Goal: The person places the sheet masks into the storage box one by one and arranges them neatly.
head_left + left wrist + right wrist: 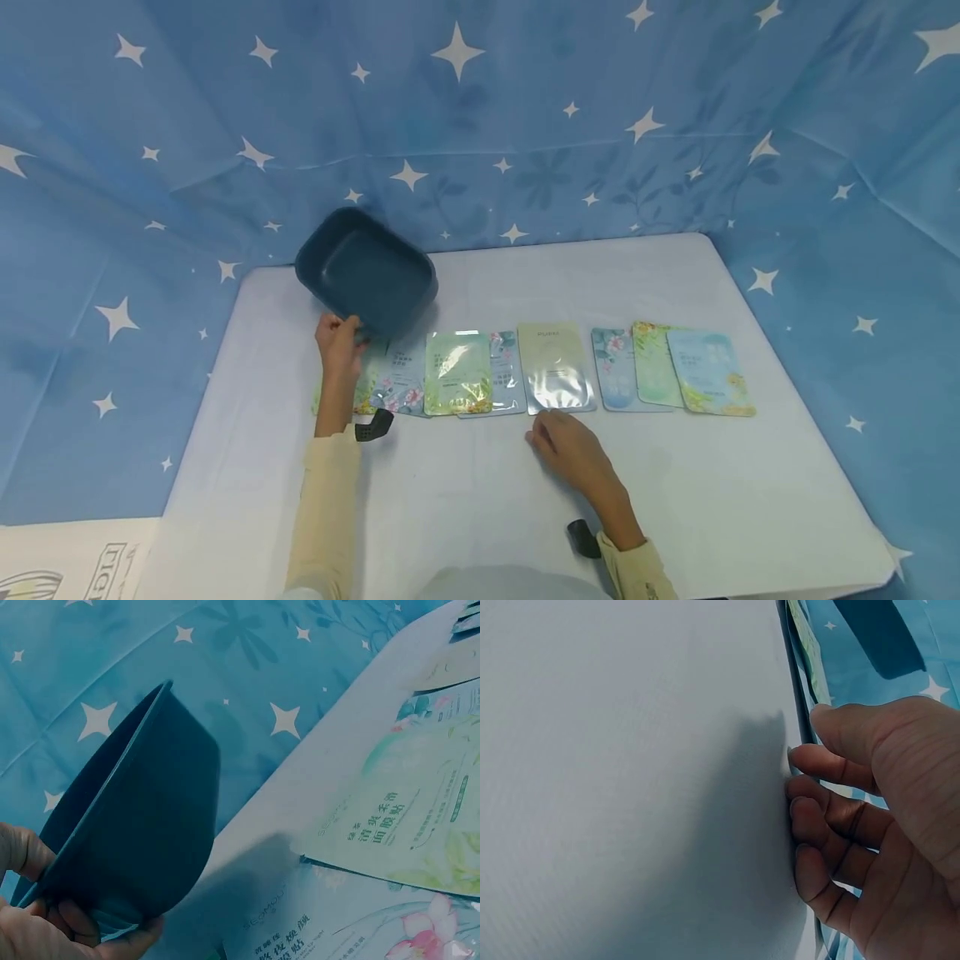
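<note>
In the head view my left hand (340, 346) grips the near rim of a dark blue plastic bin (367, 275) at the table's back left. The left wrist view shows the bin (165, 810) tilted, thumb over its rim and fingers underneath. My right hand (570, 450) rests on the table with loosely curled fingers, just below a gold face mask packet (557, 362), holding nothing. More mask packets lie in a row: a green one (457, 375) over a blue floral one (507, 371), another blue floral one (401, 383), and a green one partly hidden behind my left arm.
On the right, a blue floral packet (617, 367), a green packet (652, 367) and a light blue packet (711, 371) overlap. A white cloth covers the table (465, 492). Blue star-patterned curtains (525, 100) hang behind and beside it. A printed box (67, 558) is at lower left.
</note>
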{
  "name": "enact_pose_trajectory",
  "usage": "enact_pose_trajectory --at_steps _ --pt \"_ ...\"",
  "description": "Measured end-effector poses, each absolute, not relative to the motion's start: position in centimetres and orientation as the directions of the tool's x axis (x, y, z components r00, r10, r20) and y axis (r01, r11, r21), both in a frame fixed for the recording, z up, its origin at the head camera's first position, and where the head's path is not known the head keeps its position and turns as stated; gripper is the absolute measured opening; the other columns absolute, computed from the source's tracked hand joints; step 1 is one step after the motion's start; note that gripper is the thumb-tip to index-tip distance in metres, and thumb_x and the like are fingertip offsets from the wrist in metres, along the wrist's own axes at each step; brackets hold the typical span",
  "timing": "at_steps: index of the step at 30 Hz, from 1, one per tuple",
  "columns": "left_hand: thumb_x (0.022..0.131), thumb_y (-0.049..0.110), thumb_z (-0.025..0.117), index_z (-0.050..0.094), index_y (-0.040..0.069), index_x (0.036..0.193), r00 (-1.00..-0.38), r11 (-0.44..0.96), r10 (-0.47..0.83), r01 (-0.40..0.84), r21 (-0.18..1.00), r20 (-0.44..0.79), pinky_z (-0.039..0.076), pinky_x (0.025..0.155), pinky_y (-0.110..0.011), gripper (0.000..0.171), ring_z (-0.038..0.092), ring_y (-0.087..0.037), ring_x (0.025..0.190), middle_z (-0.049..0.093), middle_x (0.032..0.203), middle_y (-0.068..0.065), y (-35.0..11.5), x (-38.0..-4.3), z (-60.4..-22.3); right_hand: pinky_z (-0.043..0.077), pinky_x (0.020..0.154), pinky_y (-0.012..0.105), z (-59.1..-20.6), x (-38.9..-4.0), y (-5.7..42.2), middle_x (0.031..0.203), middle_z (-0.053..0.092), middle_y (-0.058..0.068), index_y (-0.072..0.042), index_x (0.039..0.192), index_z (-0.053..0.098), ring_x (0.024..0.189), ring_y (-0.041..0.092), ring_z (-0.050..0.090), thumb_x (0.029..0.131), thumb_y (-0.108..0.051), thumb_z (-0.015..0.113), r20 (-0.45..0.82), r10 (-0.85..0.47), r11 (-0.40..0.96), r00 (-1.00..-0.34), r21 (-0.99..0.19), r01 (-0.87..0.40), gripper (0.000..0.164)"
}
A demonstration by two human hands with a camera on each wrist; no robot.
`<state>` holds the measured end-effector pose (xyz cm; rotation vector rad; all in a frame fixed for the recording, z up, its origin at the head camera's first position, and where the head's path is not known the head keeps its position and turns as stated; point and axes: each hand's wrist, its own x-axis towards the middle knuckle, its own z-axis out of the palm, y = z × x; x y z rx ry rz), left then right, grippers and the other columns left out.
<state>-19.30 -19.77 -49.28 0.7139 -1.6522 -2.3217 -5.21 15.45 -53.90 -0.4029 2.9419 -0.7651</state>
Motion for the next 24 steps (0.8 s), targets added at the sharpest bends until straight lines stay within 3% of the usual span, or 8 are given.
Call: enact_pose_trajectory --at_steps 4,10,13,18,24 --pt "0.086 -0.008 0.049 0.03 0.015 0.084 -0.853 -0.282 -0.463 -0.117 0.952 -0.242 0.036 0.068 -0.03 0.03 0.043 -0.016 0.079 0.036 0.087 -0.001 -19.5 -18.6 -49.1 0.038 0.06 0.023 -53.9 -5.2 15.4 0.068 0.044 -0.01 -0.017 0.083 0.058 0.064 0.007 0.04 0.092 -0.025 0.069 -0.013 -0.274 0.842 -0.962 -0.487 -0.233 0.016" --pt "0.088 -0.006 0.049 0.049 0.015 0.111 -0.861 -0.15 -0.454 -0.178 0.973 -0.228 0.046 0.069 -0.021 0.032 0.054 -0.015 0.088 0.052 0.105 -0.004 -19.3 -17.4 -48.5 0.038 0.06 0.023 -53.9 -5.3 15.5 0.067 0.044 -0.009 -0.017 0.083 0.057 0.063 0.007 0.041 0.092 -0.025 0.069 -0.011 -0.273 0.839 -0.962 -0.492 -0.233 0.017" --pt "0.092 0.0 0.051 0.054 0.012 0.122 -0.87 -0.177 -0.401 -0.234 0.956 -0.287 0.05 0.07 -0.02 0.032 0.059 -0.014 0.091 0.057 0.112 -0.005 -19.2 -17.0 -48.3 0.039 0.06 0.024 -54.0 -5.4 15.4 0.068 0.044 -0.009 -0.017 0.083 0.057 0.063 0.007 0.041 0.091 -0.025 0.069 -0.004 -0.272 0.84 -0.962 -0.489 -0.235 0.017" --pt "0.096 0.005 0.052 0.055 0.01 0.127 -0.863 -0.301 -0.324 -0.295 0.907 -0.388 0.053 0.072 -0.02 0.031 0.059 -0.012 0.097 0.052 0.121 -0.002 -18.8 -16.6 -48.4 0.04 0.062 0.025 -54.0 -5.3 15.4 0.069 0.046 -0.009 -0.017 0.083 0.058 0.064 0.007 0.041 0.091 -0.025 0.069 0.015 -0.278 0.836 -0.96 -0.488 -0.25 0.016" --pt "0.104 0.016 0.041 0.041 0.023 0.148 -0.886 -0.389 -0.158 -0.349 0.853 -0.435 0.052 0.082 -0.031 0.044 0.05 -0.019 0.114 0.034 0.148 -0.008 -18.3 -16.1 -48.1 0.041 0.062 0.025 -53.8 -5.2 15.4 0.07 0.047 -0.009 -0.017 0.083 0.058 0.065 0.008 0.042 0.091 -0.023 0.069 0.016 -0.276 0.831 -0.961 -0.499 -0.247 0.016"
